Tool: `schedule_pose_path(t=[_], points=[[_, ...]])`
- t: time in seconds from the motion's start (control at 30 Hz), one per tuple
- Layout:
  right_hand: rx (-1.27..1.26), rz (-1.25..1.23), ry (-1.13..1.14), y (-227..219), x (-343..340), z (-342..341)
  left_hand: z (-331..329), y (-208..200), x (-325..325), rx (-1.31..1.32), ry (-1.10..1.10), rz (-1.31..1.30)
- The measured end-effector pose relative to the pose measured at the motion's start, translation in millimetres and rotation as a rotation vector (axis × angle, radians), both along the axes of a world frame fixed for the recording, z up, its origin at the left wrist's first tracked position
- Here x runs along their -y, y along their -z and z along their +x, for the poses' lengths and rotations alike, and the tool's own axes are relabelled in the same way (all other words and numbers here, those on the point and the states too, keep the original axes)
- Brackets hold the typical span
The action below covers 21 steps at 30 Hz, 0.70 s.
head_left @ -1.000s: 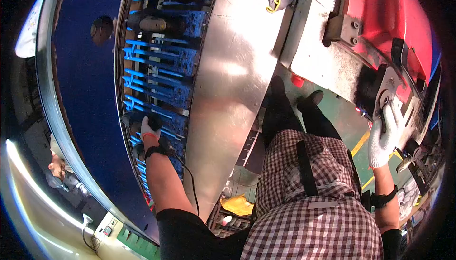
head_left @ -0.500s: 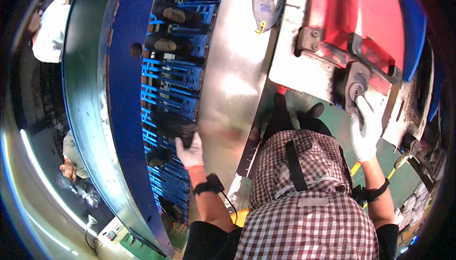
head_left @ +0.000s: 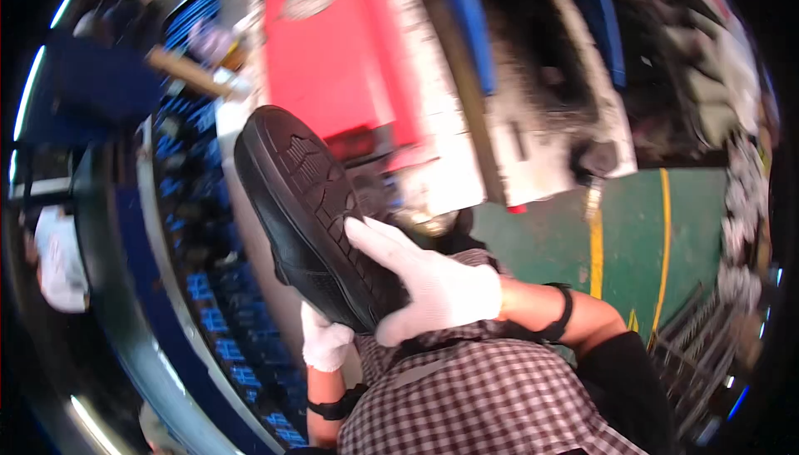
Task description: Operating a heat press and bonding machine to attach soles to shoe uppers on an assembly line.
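Note:
A black shoe (head_left: pixel 287 197) is held up in front of me, its dark treaded sole turned toward the right and its toe pointing away. My right hand (head_left: pixel 437 284), in a white glove, is closed on the heel end, with fingers lying over the sole. Gloved in white as well, my left hand (head_left: pixel 326 343) is closed at the shoe's heel from below on the left; part of its fingers is hidden behind the shoe.
Beyond the shoe stands a machine with a red cover (head_left: pixel 325 56) on a pale worktop (head_left: pixel 445 176). A rack with blue bars (head_left: pixel 212 322) runs along my left. Green floor with yellow lines (head_left: pixel 597 247) lies to the right. A person in white (head_left: pixel 58 259) is at far left.
The view has swung right. My left hand has come away from the blue rack and my right hand has left the machine's round metal part. Both now hold the shoe.

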State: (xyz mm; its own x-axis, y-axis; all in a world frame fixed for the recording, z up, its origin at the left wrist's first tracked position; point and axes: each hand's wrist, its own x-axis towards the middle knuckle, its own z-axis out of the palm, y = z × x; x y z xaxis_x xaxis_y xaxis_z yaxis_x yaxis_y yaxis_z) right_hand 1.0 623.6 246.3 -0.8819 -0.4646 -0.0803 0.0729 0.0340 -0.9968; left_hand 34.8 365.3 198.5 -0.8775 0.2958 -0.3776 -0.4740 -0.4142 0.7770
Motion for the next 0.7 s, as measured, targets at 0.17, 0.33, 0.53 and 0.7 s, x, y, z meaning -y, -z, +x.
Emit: schedule_pose_path(t=[0.17, 0.33, 0.53, 0.7], points=[[0.160, -0.265, 0.420, 1.6, -85.2, 9.9, -54.2, -24.4, -107.0, -0.174, 0.368, -0.213], [0.143, -0.130, 0.836, 12.4, -196.9, 7.6, -87.2, -64.4, -177.9, -0.511, 0.540, -0.442], [-0.048, 0.698, 0.999, 37.9, -318.3, -83.6, -147.7, -140.1, -238.5, -0.689, 0.228, -0.486], [-0.039, 1.170, 0.898, 76.0, -343.6, -143.2, -198.2, -174.1, -291.2, -1.011, 0.049, -0.422]])
